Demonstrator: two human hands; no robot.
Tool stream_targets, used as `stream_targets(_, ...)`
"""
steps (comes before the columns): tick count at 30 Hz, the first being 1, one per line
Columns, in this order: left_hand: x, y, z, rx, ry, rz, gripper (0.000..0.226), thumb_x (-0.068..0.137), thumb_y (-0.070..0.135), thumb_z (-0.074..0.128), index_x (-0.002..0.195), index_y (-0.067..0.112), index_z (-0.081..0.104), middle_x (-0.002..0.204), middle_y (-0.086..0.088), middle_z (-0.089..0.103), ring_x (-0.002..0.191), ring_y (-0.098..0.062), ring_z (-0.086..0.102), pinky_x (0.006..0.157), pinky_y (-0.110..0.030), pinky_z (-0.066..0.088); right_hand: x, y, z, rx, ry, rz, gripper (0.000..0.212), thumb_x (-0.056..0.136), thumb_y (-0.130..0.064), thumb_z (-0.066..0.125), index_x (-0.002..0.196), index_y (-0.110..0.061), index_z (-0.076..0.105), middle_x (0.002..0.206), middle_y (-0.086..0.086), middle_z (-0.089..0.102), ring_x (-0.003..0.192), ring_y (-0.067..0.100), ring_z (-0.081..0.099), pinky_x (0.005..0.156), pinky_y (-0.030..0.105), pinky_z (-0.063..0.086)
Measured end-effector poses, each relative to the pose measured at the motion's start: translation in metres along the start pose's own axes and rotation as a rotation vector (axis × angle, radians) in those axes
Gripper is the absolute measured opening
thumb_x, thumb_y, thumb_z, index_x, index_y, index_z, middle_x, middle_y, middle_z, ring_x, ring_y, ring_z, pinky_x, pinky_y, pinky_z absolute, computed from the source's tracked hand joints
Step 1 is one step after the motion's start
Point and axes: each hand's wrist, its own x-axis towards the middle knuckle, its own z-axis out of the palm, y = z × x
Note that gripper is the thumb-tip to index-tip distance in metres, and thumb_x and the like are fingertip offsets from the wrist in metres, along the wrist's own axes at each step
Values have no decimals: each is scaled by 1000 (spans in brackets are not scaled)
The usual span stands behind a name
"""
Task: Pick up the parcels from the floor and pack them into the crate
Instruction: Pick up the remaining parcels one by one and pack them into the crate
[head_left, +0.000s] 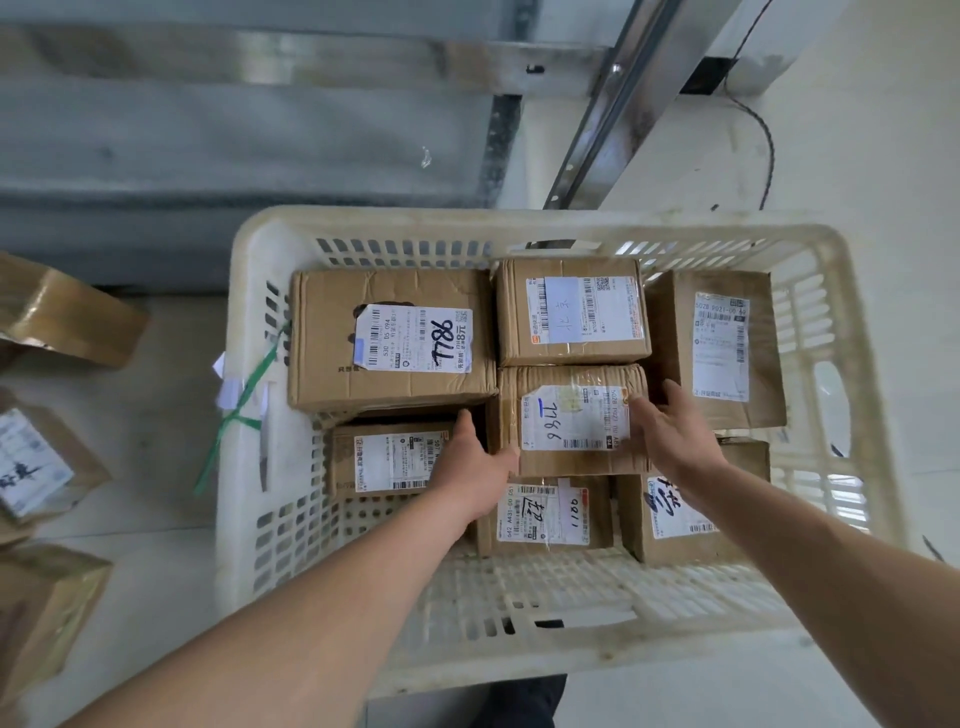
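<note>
Inside the white slatted crate (249, 374), at its middle, sits a small cardboard parcel (571, 421) with a white label hand-marked 7786, and both hands are on it. From the head view, both bare forearms reach forward and down from the lower edge of the picture, converging on this parcel. The left hand (480, 467) lies against the parcel's left side, palm turned inward, thumb up along the box's left edge and fingers tucked down out of sight between this parcel and the lower box to its left. The right hand (670, 431) presses the parcel's right side, its fingers fairly straight and pointing away from the person, the thumb resting on the top near the label's right edge. Together the two hands clamp the parcel between them; whether it rests on the boxes beneath or is lifted I cannot tell.

Around that parcel the crate holds more parcels: a large box marked 7786 (389, 338) to its upper left, a taped box (571, 312) just behind it, a tall box (722, 348) to its right, and three lower boxes nearer the person. Left of the crate, further parcels (67, 322) lie on the pale floor (156, 519). A green strap (244, 400) hangs on the crate's left rim.
</note>
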Motion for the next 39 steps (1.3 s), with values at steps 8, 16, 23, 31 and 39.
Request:
stream_targets(8, -89, 13, -75, -204, -19, 4, 74, 93, 59, 51, 155, 25, 27, 160, 3, 32, 144, -22, 34, 115, -50, 34, -131, -114, 6, -73, 171, -63, 62, 104, -44, 48, 153, -6, 38, 155, 17, 46, 140, 37, 45, 113, 51, 38)
stream_targets(16, -202, 31, -177, -296, 30, 85, 74, 76, 73, 56, 137, 32, 55, 131, 15, 55, 124, -14, 50, 107, -52, 42, -247, -210, 33, 20, 137, -146, 65, 103, -48, 47, 157, -13, 36, 154, 11, 48, 142, 31, 44, 117, 48, 35)
stream_targets(23, -286, 31, -258, -379, 113, 132, 28, 97, 51, 50, 110, 30, 63, 110, 11, 64, 102, -12, 56, 99, -41, 46, -338, -281, 63, 35, 97, -268, 61, 105, -47, 45, 155, -12, 39, 158, 10, 44, 144, 29, 41, 114, 40, 32)
stream_targets(31, -367, -22, -329, -557, 299, 93, 50, 98, 52, 48, 140, 25, 50, 129, 7, 48, 117, -16, 44, 93, -42, 43, -415, -325, 111, 25, -26, -403, 65, 100, -53, 48, 149, -11, 48, 151, 9, 53, 138, 29, 49, 116, 47, 38)
stream_targets(39, -446, -113, -388, -705, 470, -20, 36, 93, 62, 50, 117, 35, 53, 126, 0, 51, 112, -23, 49, 98, -47, 45, -470, -351, 163, -59, -136, -486, 56, 104, -44, 48, 149, -10, 49, 148, 8, 54, 135, 26, 49, 105, 34, 35)
